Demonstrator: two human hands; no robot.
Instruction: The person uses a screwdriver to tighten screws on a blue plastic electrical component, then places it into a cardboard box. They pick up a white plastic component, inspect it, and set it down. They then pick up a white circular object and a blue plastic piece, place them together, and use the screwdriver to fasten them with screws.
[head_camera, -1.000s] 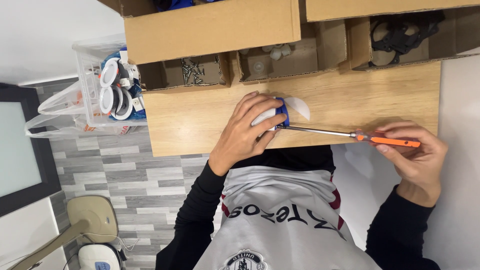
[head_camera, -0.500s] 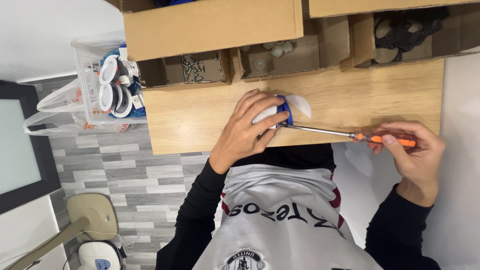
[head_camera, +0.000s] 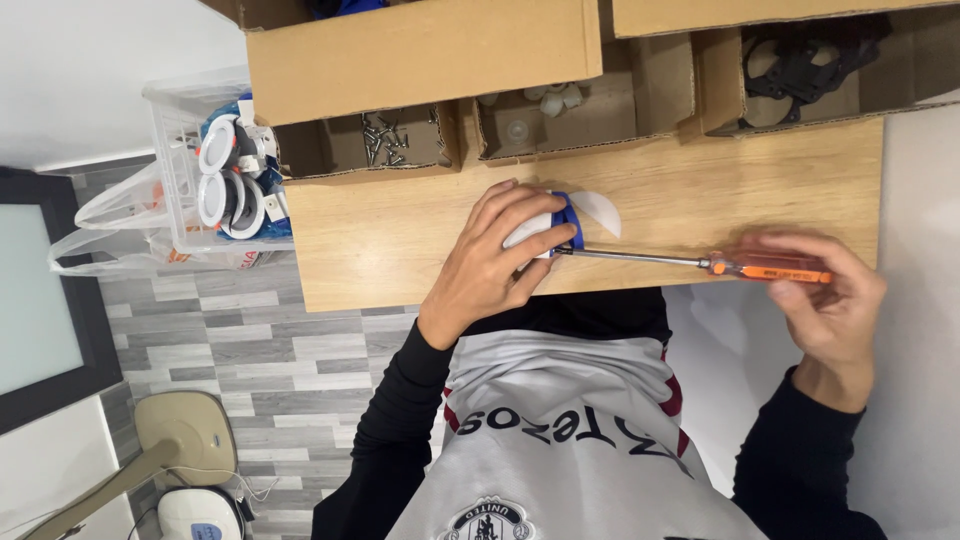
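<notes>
1. The landmark is the wooden bench top (head_camera: 400, 240); everything below is placed against it.
2. The left hand (head_camera: 490, 270) lies on the bench near its front edge, about midway along, fingers curled firmly around a small white and blue fitting (head_camera: 556, 224) and pinning it to the wood.
3. A thin white disc (head_camera: 598, 212) rests on the bench just beside the fitting, on the side away from the left hand's wrist.
4. The right hand (head_camera: 825, 300) sits off the bench's right front corner, fingers closed around the orange handle of a screwdriver (head_camera: 700, 262).
5. The screwdriver's long axis runs along the bench's front edge, nearly level: handle at the right hand, metal shaft reaching leftwards, tip touching the fitting just under the left fingertips.
6. So the fitting lies straight down the shaft from the right hand, and the left hand is much the nearer, already on it.
7. At the back of the bench stand open cardboard boxes: one with loose screws (head_camera: 390, 135), one with small pale parts (head_camera: 545, 105), one with black parts (head_camera: 800, 60).
8. Off the bench's left end hangs a clear plastic bin (head_camera: 175, 180) holding round white and blue pieces like the one in hand.
</notes>
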